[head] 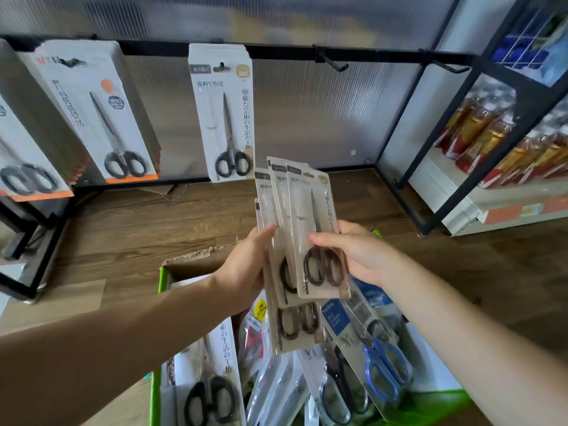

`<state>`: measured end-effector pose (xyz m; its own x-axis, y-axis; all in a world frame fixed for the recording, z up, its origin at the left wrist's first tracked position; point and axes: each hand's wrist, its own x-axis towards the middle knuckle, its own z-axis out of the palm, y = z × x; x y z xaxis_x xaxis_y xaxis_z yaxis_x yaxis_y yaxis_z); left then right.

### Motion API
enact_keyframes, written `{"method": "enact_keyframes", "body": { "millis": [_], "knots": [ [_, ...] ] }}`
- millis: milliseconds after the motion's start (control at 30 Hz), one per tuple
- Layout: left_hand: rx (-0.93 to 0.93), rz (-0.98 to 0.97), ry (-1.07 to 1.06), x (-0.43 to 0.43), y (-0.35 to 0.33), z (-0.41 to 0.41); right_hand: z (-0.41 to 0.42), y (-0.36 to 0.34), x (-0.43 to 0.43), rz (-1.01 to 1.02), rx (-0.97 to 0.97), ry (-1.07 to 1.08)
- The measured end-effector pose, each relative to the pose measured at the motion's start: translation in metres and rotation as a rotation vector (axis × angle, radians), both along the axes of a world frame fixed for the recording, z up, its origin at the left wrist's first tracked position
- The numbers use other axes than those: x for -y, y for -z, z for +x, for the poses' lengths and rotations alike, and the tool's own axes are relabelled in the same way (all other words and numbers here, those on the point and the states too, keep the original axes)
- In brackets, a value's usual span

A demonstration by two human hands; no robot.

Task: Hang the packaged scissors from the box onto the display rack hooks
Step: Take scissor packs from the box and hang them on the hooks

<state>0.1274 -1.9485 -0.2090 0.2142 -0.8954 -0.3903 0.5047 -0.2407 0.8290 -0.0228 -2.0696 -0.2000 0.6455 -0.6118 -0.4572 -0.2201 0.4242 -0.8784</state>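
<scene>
I hold a fanned stack of several beige scissor packs (284,198) upright above the open box (164,278). My left hand (246,265) grips the stack from the left side. My right hand (353,253) pinches the front pack (319,229), thumb on its face above the black handles. On the black rail (292,52) hang matching packs (222,113) on one hook. Two hooks to the right, the nearer hook (333,63) and the farther hook (448,66), are bare. White-and-orange scissor packs (98,112) hang at the left.
The box holds more packs, among them blue-handled scissors (384,364) and a white pack with black handles (212,379). A black shelf frame (461,103) with bagged goods (504,139) stands at right. A black rack foot (33,265) sits on the wooden floor at left.
</scene>
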Motion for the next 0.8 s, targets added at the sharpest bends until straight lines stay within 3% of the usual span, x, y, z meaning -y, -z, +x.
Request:
{"method": "enact_keyframes", "body": {
  "millis": [133,300,467,667,800],
  "knots": [
    [0.047,-0.008,-0.110,0.005,0.001,0.012,0.000,-0.005,-0.001,-0.039,-0.028,-0.010],
    [0.071,-0.046,-0.042,0.011,-0.012,0.011,0.008,-0.008,-0.008,-0.084,-0.048,-0.100],
    [0.078,-0.071,-0.128,0.017,-0.021,0.011,0.014,-0.023,-0.005,-0.135,-0.028,-0.147],
    [0.085,-0.109,-0.154,0.027,-0.038,0.011,0.030,-0.048,0.003,-0.408,-0.090,0.157],
    [0.096,-0.174,-0.148,0.034,-0.054,0.018,0.036,-0.061,0.005,-0.491,-0.083,0.236]
  ]
}}
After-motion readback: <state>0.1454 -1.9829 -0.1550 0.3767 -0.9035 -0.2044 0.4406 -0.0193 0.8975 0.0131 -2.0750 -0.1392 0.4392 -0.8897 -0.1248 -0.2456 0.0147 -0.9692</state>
